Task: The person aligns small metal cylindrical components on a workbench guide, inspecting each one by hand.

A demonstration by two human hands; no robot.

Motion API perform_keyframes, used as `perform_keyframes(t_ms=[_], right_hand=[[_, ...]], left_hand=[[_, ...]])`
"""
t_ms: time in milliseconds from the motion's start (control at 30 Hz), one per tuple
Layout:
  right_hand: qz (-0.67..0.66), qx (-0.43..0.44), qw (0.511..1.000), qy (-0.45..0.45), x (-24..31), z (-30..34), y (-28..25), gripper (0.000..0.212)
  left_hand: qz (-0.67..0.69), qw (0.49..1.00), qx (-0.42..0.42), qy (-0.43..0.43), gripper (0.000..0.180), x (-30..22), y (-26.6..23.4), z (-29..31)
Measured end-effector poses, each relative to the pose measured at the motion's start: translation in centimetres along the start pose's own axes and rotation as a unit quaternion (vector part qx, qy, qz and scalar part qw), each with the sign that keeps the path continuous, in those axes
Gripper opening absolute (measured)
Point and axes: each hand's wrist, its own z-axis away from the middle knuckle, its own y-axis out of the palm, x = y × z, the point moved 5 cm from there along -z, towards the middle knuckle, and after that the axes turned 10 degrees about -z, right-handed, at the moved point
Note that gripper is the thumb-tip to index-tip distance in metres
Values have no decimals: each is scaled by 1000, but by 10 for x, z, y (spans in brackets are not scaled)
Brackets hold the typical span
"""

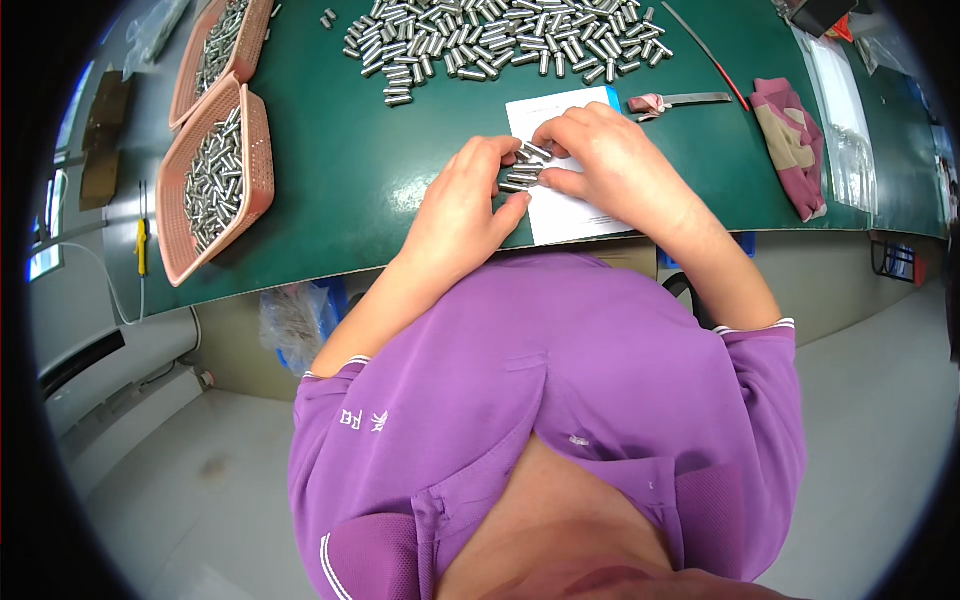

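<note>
Silvery metal pins (526, 169) between the two hands (615, 162)

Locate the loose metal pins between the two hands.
Head view, top half, just right of centre: the loose metal pins are between the left hand and right hand, at the left edge of the white sheet.

Green tbl (340, 180) w/ loose metal pins (500, 40), 2 pink baskets (260, 155), wht paper (557, 212), folded cloth (788, 140)
</note>
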Motion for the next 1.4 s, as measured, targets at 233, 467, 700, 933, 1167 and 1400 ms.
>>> perform_keyframes(t_ms=[233,467,700,933,1167,1400], right_hand=[[-7,-17,998,59,15,3,15,27],[-93,13,990,106,18,-1,21,27],[-3,-17,999,-44,15,-22,19,27],[-27,54,998,14,16,-16,24,19],[-6,58,998,1,18,-16,24,20],[-91,97,991,-5,34,-3,22,27]], left_hand=[[-50,996,-40,56,48,13,-18,10],[-12,999,-37,28,49,14,-15,13],[-34,997,-65,19,38,23,-17,15],[-17,997,-62,35,32,26,-21,19],[14,999,-42,21,28,30,-27,23],[10,998,-33,51,32,29,-26,37]])
